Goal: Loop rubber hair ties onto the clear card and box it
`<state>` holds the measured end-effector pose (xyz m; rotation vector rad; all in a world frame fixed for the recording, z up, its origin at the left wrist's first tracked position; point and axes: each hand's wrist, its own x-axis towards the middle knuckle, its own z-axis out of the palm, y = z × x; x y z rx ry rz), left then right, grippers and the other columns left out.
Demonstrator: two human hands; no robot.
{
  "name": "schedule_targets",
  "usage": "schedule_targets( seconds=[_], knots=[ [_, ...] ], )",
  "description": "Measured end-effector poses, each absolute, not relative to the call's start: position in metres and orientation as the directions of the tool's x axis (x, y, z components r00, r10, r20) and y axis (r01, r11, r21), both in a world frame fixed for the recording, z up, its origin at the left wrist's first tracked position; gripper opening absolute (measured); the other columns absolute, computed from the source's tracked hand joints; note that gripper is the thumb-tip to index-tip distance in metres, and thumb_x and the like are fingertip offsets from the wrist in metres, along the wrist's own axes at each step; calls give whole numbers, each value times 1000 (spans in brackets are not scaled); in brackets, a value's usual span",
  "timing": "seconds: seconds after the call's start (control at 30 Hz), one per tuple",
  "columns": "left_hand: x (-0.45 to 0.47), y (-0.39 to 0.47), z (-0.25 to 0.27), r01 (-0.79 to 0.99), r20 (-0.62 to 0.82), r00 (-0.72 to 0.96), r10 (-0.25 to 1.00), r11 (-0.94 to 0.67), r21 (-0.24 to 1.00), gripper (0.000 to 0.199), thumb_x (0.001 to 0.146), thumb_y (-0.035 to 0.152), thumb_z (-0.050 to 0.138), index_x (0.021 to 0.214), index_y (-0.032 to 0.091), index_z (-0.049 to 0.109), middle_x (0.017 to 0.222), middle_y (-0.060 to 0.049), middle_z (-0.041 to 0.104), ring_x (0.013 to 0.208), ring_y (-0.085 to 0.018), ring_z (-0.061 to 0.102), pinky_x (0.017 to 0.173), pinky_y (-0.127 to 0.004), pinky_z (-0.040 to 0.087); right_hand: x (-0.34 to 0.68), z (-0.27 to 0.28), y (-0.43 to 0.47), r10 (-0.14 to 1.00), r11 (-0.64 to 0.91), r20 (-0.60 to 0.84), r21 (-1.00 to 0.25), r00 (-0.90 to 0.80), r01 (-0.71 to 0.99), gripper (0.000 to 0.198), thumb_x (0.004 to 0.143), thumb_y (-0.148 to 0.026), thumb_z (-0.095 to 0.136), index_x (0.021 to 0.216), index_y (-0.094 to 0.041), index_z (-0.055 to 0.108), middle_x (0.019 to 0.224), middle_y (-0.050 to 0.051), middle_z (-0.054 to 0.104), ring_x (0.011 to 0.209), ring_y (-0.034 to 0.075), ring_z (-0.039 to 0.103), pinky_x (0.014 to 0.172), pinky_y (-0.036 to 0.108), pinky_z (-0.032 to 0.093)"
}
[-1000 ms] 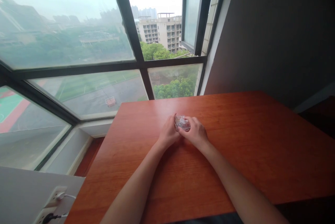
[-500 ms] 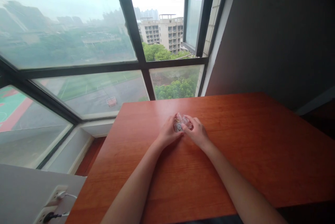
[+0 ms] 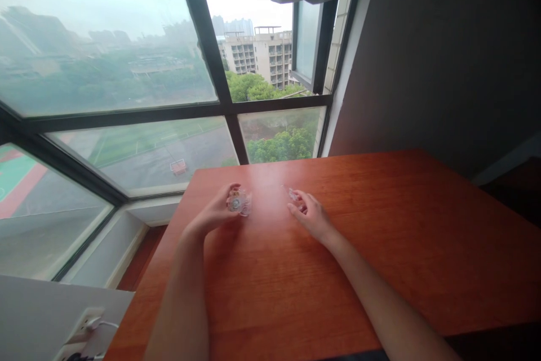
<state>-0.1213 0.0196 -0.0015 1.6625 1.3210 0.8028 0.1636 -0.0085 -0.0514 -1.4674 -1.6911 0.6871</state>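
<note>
Clear object (image 3: 242,203) in the person's left hand (image 3: 217,209), gripped at its left side by thumb and fingers, right side jutting free. Partly hidden transparent piece (image 3: 293,196) in right hand (image 3: 313,218), grasped between thumb and fingers. Hands well apart over reddish-brown table (image 3: 270,288); window frame (image 3: 226,106) beyond.

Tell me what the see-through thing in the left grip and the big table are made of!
The see-through thing in the left grip: probably clear plastic, maybe glass; it looks shiny, with pale glinting edges.

The table: looks like wood, or a wood-look covering, with a smooth, slightly glossy finish; fine reddish-brown grain shows, and light gleams on top.
</note>
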Motion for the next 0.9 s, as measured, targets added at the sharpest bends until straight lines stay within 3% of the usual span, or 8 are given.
schedule_targets(
  seconds=[0.1, 0.2, 0.3, 0.4, 0.57, 0.73, 0.9],
  knots=[
    [-145, 17, 2, 625, 61, 186, 981, -166, 763, 74, 54, 25, 72, 123, 17, 47, 125, -13, 49, 109, -26, 57, 90, -42, 52, 163, -50, -9, 978, 189, 205, -798, -37, 573, 47, 81, -46, 59, 120, -20, 57, 111, 8, 62, 79, 16, 62, 74, 30, 51],
    [-153, 13, 9, 825, 114, 178, 977, -212, 524, 68, 56, 23, 69, 121, 19, 51, 119, -11, 53, 107, -28, 56, 94, -45, 49, 162, -50, -10, 978, 186, 206, -803, -29, 567, 48, 81, -47, 59, 121, -20, 56, 111, 8, 63, 77, 15, 62, 75, 30, 51],
    [-145, 10, 17, 938, 84, 207, 975, -222, 265, 62, 60, 17, 62, 122, 18, 53, 116, -11, 56, 110, -31, 52, 97, -47, 45, 162, -51, -10, 979, 182, 204, -808, -24, 560, 49, 81, -47, 59, 121, -19, 56, 111, 8, 63, 75, 15, 63, 74, 30, 51],
    [-128, 5, 23, 966, -2, 224, 975, -222, 130, 66, 64, 8, 53, 129, 19, 51, 129, -11, 51, 117, -33, 47, 96, -45, 44, 162, -51, -10, 977, 190, 210, -791, -34, 581, 49, 81, -47, 60, 121, -20, 56, 111, 8, 63, 76, 15, 63, 75, 30, 51],
    [-99, -1, 21, 954, -37, 298, 954, -295, 60, 64, 69, 2, 49, 130, 21, 53, 137, -12, 46, 122, -32, 44, 95, -42, 44, 163, -50, -12, 974, 200, 221, -769, -42, 608, 49, 81, -48, 60, 121, -21, 56, 112, 8, 64, 83, 17, 64, 74, 30, 51],
    [-86, 1, 9, 936, -51, 347, 937, -342, 85, 60, 69, 2, 49, 124, 27, 56, 132, -12, 52, 123, -32, 44, 94, -47, 42, 162, -49, -12, 970, 211, 238, -753, -41, 624, 47, 80, -46, 61, 121, -22, 57, 111, 8, 64, 86, 18, 64, 73, 30, 51],
    [-94, 7, 7, 952, -78, 294, 953, -285, 108, 70, 67, 4, 51, 133, 27, 49, 140, -11, 46, 126, -31, 43, 97, -46, 40, 162, -49, -12, 971, 216, 232, -756, -56, 618, 50, 80, -47, 60, 122, -20, 55, 111, 9, 64, 88, 19, 64, 74, 30, 52]
  ],
)
